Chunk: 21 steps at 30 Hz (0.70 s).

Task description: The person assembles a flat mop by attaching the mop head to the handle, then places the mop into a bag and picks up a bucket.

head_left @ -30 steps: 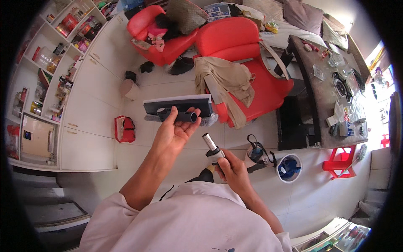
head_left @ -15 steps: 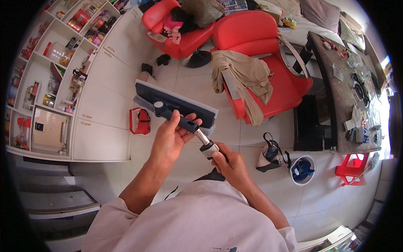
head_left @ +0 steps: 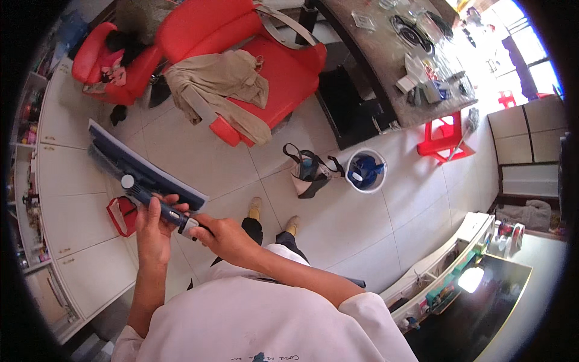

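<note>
Hands (head_left: 155,234) (head_left: 228,239) have drawn together along the handle (head_left: 174,215), mop head (head_left: 152,173) beyond them.

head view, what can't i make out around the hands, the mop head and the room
All in the head view:
Right hand: palm hidden by its own back.
Inside of the dark blue tubular socket: hidden by its wall.
Grey fluffy pad: mostly hidden by the long dark blue plate.
Round white bucket: bottom hidden by the blue bundle.
Grey-brown tabletop: far side cut off by the picture's top edge.
</note>
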### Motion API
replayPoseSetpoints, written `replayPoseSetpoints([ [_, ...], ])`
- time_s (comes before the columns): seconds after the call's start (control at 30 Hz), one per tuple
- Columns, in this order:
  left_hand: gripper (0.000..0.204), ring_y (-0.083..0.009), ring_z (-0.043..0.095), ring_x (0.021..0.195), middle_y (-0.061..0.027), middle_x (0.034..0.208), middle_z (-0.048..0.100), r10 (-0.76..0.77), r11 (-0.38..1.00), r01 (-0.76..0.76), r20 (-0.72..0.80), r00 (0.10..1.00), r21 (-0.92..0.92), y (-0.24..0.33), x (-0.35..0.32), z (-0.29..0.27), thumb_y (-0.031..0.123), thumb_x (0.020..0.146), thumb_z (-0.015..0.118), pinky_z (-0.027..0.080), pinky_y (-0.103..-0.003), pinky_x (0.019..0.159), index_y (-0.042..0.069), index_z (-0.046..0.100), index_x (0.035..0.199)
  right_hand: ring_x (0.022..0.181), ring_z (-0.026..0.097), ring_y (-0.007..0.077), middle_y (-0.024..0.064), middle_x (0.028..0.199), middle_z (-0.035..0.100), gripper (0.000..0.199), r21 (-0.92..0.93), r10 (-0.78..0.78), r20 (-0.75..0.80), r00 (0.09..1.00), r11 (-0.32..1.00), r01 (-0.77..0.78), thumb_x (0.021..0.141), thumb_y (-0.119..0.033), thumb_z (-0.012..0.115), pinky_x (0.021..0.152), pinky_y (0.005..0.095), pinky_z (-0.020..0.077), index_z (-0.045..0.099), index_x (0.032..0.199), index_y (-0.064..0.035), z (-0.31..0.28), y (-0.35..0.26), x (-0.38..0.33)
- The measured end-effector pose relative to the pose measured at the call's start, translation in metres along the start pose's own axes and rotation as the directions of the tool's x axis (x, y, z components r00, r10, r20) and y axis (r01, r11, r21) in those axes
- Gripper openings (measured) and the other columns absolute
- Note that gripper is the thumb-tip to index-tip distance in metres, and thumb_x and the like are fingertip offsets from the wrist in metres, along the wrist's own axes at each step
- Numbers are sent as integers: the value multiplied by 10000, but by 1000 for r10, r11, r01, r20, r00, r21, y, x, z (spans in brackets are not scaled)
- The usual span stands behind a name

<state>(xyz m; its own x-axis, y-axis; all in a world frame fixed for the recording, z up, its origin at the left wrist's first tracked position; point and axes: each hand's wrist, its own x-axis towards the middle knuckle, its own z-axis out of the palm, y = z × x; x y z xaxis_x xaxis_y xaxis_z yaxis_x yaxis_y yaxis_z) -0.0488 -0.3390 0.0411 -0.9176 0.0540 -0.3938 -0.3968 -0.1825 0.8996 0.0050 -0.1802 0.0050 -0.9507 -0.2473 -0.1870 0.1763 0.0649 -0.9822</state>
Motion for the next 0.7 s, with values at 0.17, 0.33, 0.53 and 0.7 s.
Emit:
replayPoseSetpoints([
  [0.17, 244, -203, 616, 840, -78, 982, 596, -79, 996, 85, 149, 986, -38, -34, -1, 34, 303, 913, 486, 512, -365, 743, 104, 463, 1052, 480, 464, 72, 10, 630, 518, 345, 566, 203, 281, 938, 754, -333, 946, -364, 398, 426, 227, 375, 538, 896, -53, -32, 28, -27],
  [0.33, 291, -197, 620, 816, -70, 957, 589, -25, 992, 58, 275, 961, -113, -59, -9, 62, 323, 915, 473, 525, -361, 726, 92, 450, 1090, 468, 425, 64, 1, 638, 502, 350, 775, 121, 522, 845, 346, -528, 916, -457, 414, 360, 191, 332, 486, 876, -117, -62, 50, -54],
  [0.53, 251, -146, 551, 695, -16, 840, 541, -111, 974, 127, 92, 990, -190, -94, -16, 104, 327, 908, 487, 476, -326, 677, 98, 483, 1010, 467, 474, 73, 17, 638, 535, 388, 768, 219, 383, 898, 464, -441, 923, -442, 403, 355, 206, 365, 527, 839, -83, -69, 88, -68],
  [0.7, 327, -97, 393, 500, 30, 594, 369, -314, 922, 297, -30, 949, -250, -119, 3, 109, 367, 913, 466, 363, -263, 491, 136, 401, 692, 501, 526, 103, 40, 639, 553, 349, 517, 342, 126, 931, 778, -356, 919, -342, 455, 410, 254, 427, 538, 934, -3, -76, 81, -72],
])
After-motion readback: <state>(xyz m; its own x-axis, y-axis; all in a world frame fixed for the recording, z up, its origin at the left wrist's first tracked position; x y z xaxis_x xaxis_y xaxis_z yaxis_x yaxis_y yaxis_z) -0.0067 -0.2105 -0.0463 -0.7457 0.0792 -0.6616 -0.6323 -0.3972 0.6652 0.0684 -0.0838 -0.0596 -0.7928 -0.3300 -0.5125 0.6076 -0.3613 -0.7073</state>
